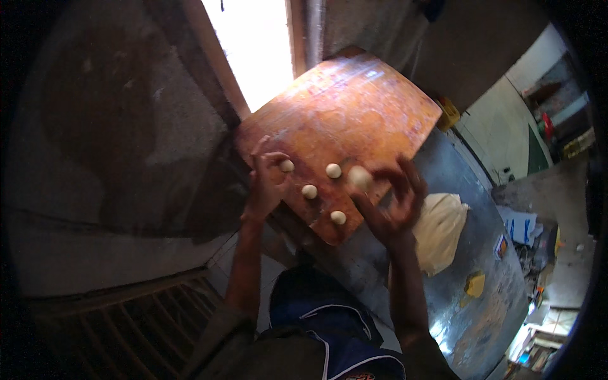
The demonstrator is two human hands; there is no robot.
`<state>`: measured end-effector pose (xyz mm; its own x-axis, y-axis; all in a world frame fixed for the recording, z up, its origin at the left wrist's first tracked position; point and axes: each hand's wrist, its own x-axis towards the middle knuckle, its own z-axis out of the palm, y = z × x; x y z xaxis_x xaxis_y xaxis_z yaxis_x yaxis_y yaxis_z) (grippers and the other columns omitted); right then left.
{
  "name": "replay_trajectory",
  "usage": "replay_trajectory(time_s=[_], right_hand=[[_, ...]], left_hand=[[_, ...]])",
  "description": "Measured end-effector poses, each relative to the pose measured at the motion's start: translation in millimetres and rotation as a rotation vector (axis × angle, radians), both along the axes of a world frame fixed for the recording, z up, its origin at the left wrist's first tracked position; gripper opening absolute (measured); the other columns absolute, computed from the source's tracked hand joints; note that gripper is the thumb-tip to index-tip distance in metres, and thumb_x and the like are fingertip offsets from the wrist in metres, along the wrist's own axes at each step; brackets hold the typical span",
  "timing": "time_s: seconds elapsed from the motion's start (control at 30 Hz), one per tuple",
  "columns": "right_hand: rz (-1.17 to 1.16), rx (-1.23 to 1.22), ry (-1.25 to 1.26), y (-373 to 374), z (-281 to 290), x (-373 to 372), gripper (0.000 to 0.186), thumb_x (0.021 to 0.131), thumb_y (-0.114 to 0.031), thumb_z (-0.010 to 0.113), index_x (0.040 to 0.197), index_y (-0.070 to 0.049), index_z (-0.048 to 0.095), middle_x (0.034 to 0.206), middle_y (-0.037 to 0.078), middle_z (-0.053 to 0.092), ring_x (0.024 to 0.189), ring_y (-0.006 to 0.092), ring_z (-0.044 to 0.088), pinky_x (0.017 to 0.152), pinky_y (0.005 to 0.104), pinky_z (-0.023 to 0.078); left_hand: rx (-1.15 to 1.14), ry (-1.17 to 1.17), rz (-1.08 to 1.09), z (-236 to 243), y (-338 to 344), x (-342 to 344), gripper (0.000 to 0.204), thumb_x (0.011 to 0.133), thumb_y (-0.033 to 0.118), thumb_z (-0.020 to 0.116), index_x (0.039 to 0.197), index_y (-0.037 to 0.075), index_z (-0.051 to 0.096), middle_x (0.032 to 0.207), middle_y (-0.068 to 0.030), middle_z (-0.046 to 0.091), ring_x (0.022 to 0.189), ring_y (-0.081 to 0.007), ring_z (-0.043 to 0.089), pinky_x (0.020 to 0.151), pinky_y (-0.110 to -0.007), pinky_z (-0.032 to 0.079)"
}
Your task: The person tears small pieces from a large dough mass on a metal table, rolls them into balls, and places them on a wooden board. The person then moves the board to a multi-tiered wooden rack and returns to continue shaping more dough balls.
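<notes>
Small, pale, round dough balls sit on a worn reddish-brown wooden board (373, 114). Beside the board's left edge is my left hand (266, 187), its fingers apart and bent; the fingertips are close to a dough ball (287, 166), and contact cannot be made out. My right hand (402, 206), blurred by motion, has a larger-looking, smeared dough ball (359, 179) between thumb and fingertips over the board's right side. Between my hands lie a dough ball (334, 171), another dough ball (309, 192) and, by the near corner, a third dough ball (337, 218).
Right of the board, a cream-coloured cloth or plastic-covered bundle (440, 234) rests on a grey tabletop (491, 266). A yellow piece (474, 284) and a small packet (500, 247) lie there too. A bright opening (256, 50) stands behind the board, with a dark wall (120, 126) at left.
</notes>
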<state>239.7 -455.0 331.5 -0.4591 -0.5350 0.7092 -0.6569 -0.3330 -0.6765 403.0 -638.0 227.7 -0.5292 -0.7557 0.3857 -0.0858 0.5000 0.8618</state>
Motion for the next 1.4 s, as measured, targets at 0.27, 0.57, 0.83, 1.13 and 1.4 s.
replay_trajectory(time_s=[0.27,0.57,0.83,1.13,1.4], right_hand=[[-0.313,0.568,0.214,-51,-119,-3,0.086,0.085,-0.039,0.083,0.146,0.004,0.039,0.136,0.020,0.058,0.121,0.0360,0.054,0.106,0.0498,0.037],[-1.128,0.780,-0.282,342,-124,25,0.043,0.096,-0.020,0.068,0.132,-0.001,0.053,0.102,0.009,0.059,0.091,0.0208,0.054,0.086,0.0387,0.046],[-0.824,0.433,-1.161,310,-154,100,0.041,0.107,-0.037,0.052,0.122,0.000,0.061,0.103,0.004,0.063,0.095,0.0140,0.057,0.086,0.0326,0.047],[-0.248,0.620,-1.270,276,-158,61,0.035,0.107,-0.031,0.054,0.102,0.001,0.065,0.087,0.008,0.068,0.074,0.0225,0.065,0.072,0.0360,0.054],[-0.315,0.951,-0.058,336,-119,127,0.012,0.099,-0.014,0.060,0.103,-0.003,0.061,0.081,0.016,0.062,0.077,0.0302,0.065,0.072,0.0411,0.053]], left_hand=[[-0.174,0.004,0.028,11,40,-6,0.066,0.080,0.003,0.074,0.137,0.003,0.042,0.142,-0.0187,0.053,0.137,-0.0396,0.048,0.112,-0.048,0.041],[0.118,-0.519,-0.861,-42,303,-42,0.052,0.081,0.007,0.077,0.124,-0.003,0.050,0.115,-0.0250,0.052,0.107,-0.0408,0.054,0.091,-0.047,0.048],[0.023,-0.325,-0.743,-80,335,-78,0.051,0.078,0.003,0.074,0.123,-0.005,0.050,0.108,-0.0223,0.057,0.099,-0.0401,0.059,0.084,-0.048,0.051],[0.840,-0.858,-0.881,39,319,-15,0.043,0.101,0.020,0.061,0.133,-0.007,0.058,0.110,-0.0183,0.070,0.100,-0.0312,0.068,0.092,-0.039,0.054],[2.081,-0.280,-0.746,-86,354,-84,0.031,0.103,0.036,0.055,0.095,0.007,0.061,0.074,0.0007,0.054,0.066,-0.0148,0.054,0.075,-0.027,0.049]])
